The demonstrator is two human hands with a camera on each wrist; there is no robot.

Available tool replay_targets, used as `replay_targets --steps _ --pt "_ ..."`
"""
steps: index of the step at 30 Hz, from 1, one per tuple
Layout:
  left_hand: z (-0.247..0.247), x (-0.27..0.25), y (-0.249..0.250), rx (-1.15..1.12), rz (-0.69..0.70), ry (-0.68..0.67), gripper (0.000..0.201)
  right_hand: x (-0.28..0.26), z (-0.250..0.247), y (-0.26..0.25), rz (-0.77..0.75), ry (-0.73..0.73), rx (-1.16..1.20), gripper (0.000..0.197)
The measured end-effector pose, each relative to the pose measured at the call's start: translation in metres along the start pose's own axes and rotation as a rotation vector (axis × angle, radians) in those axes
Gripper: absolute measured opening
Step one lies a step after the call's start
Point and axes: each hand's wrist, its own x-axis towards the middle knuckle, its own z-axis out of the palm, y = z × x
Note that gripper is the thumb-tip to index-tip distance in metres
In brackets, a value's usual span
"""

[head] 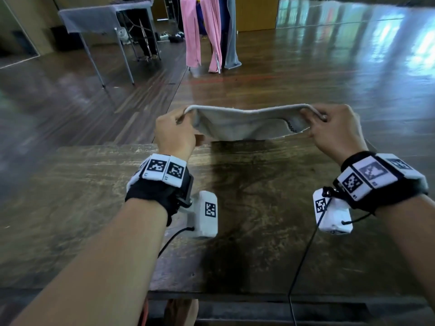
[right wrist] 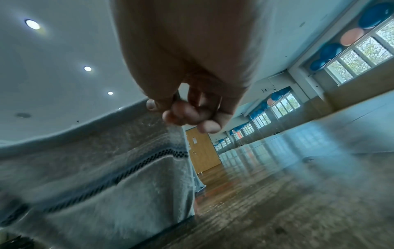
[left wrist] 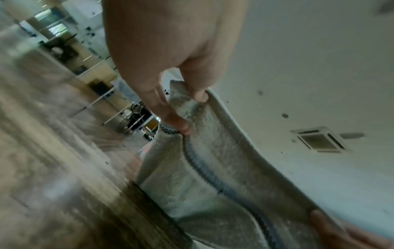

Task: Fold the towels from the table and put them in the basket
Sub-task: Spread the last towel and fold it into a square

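We hold a pale grey towel (head: 244,124) stretched between both hands above the far edge of a dark wooden table (head: 259,208). Our left hand (head: 174,135) pinches the towel's left top corner between thumb and curled fingers (left wrist: 172,121), and our right hand (head: 334,132) pinches the right top corner the same way, fingers (right wrist: 181,114) curled tight. The towel sags a little in the middle and hangs doubled, its lower edge close to the table's far edge; we cannot tell whether it touches. A dark checked stripe (right wrist: 127,170) runs across the cloth near one end. Beyond the table, pink and grey cloths (head: 207,34) hang on a rack over a glossy wooden floor (head: 329,67).
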Motion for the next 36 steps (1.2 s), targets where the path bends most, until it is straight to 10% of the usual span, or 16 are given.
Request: replay_targets --steps 4,9,13,21,28,33,36 --pt "0.005 0.000 -0.003 -0.197 -0.085 -0.027 0.024 0.008 0.007 0.009 0.052 -0.098 0.203 0.022" --pt "-0.003 0.005 0.001 -0.112 0.228 0.158 0.015 0.017 0.015 0.013 -0.127 -0.038 0.328 0.028" --pt "-0.010 0.007 -0.006 0.042 0.253 0.159 0.018 0.011 0.021 0.019 -0.031 -0.274 0.202 0.029" --pt "-0.024 -0.011 -0.021 0.395 0.412 -0.033 0.028 0.014 0.012 0.025 -0.099 0.015 0.158 0.026" --pt "-0.036 -0.036 -0.039 0.768 0.286 -0.591 0.046 -0.038 -0.032 0.041 -0.130 -0.309 -0.267 0.023" --pt "-0.046 -0.052 -0.036 0.775 0.184 -0.714 0.044 -0.092 -0.064 0.055 -0.161 -0.582 -0.316 0.019" --pt "-0.050 -0.067 -0.029 0.715 0.195 -0.755 0.044 -0.108 -0.082 0.056 -0.070 -0.508 -0.188 0.020"
